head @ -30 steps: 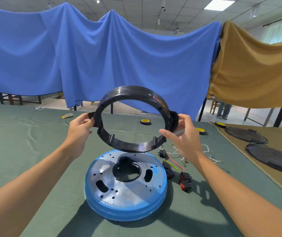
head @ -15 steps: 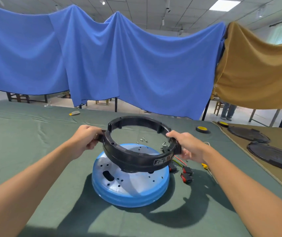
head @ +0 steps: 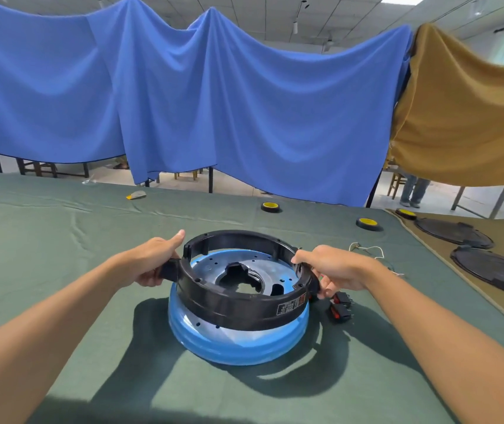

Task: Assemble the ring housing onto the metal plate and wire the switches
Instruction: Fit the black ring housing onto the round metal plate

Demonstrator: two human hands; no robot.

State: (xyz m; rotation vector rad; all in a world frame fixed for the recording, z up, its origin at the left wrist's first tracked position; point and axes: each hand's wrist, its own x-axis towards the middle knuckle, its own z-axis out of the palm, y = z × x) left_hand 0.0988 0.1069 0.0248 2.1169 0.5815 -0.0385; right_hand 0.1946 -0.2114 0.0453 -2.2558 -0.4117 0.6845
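Now one ring housing, in the grip of left hand and right hand, sits over one metal plate, two switches beside, three tape rolls beyond.

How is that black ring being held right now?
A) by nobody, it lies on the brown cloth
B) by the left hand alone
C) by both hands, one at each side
C: the left hand grips the ring at its left tab and the right hand grips its right side, with the ring over the plate.
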